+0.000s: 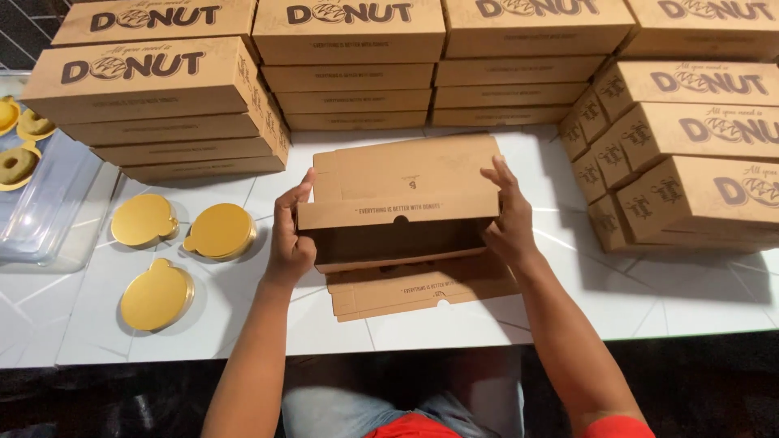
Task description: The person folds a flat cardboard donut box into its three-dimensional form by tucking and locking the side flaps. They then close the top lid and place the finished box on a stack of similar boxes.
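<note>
Head view looked straight down at a white worktop point(422, 320), and dead centre of the frame sat a half-folded brown cardboard box point(398, 212). The left hand point(290, 235) was clamped on the box's left end, thumb up along the side wall, and the right hand point(507, 217) gripped the right end with fingers spread up the flap. Under it, a flat unfolded box blank point(422, 290) lay on the worktop, poking out toward the bottom. Stacks of finished boxes point(162, 105) filled the whole top edge and the right side. Lower left had three piles of gold round cake boards point(158, 294), well apart from the hands. Far left, a clear plastic tray point(45, 207) with a few doughnuts point(18, 162) beside it.
</note>
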